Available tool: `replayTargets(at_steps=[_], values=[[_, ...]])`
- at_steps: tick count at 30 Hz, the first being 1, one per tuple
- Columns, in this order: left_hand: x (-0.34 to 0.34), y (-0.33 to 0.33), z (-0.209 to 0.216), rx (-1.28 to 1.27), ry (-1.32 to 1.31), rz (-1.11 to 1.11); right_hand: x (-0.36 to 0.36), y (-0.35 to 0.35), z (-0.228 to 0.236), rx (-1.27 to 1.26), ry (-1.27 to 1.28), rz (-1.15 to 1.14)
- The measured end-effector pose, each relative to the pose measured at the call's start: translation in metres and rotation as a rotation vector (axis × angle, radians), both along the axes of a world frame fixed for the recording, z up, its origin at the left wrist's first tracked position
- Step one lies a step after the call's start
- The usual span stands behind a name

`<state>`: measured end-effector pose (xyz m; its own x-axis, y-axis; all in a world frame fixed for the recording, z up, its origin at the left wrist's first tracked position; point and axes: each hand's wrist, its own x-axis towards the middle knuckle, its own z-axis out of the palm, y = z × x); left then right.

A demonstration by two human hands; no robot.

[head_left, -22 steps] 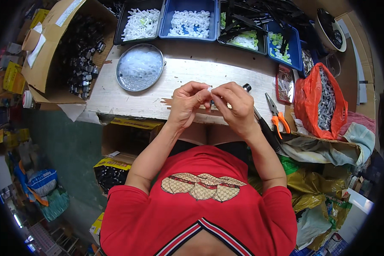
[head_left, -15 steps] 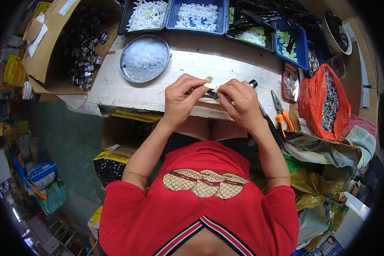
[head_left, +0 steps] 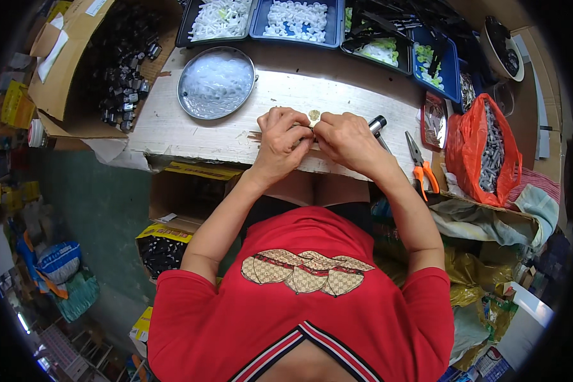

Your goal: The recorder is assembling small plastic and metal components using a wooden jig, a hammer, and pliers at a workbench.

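My left hand (head_left: 280, 138) and my right hand (head_left: 349, 141) meet over the near edge of the white worktable (head_left: 172, 121). The fingers of both are bent and pinched together, nearly touching. Whatever sits in them is small and mostly covered by the fingertips, so I cannot make out its kind. A yellowish round spot (head_left: 314, 115) shows just beyond the fingertips. Beside my right hand lies a black cylindrical piece with a silvery band (head_left: 377, 123). Farther right rest pliers with orange handles (head_left: 424, 174).
A round metal dish (head_left: 202, 114) of translucent pieces stands at the left. A cardboard box (head_left: 56, 89) holds black parts. Blue trays (head_left: 293, 40) of small white and green pieces line the back. A red plastic bag (head_left: 463, 143) with grey pieces stands at the right.
My hands have come closer together. The dark and white part seen between them before is now covered by my fingers. The black cylindrical piece beside my right hand shows more fully.
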<state>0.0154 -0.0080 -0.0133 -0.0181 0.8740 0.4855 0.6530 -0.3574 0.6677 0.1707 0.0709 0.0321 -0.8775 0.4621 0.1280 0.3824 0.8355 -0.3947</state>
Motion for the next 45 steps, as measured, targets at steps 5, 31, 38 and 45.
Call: replayTargets(at_steps=[5, 31, 38, 45], values=[[0.0, 0.001, 0.001, -0.012, -0.009, -0.01, -0.001, 0.003, 0.001, -0.036, 0.004, 0.018], [-0.016, 0.014, 0.021, -0.223, 0.201, -0.089, 0.358, 0.075, 0.0, 0.097, -0.138, -0.996], [-0.142, 0.15, 0.041, -0.246, 0.388, 0.536, 0.33, 0.071, 0.034, 0.012, -0.352, -1.111], [-0.177, 0.197, 0.033, -0.554, 0.459, 0.363, 0.341, 0.074, 0.022, -0.109, -0.235, -1.118]])
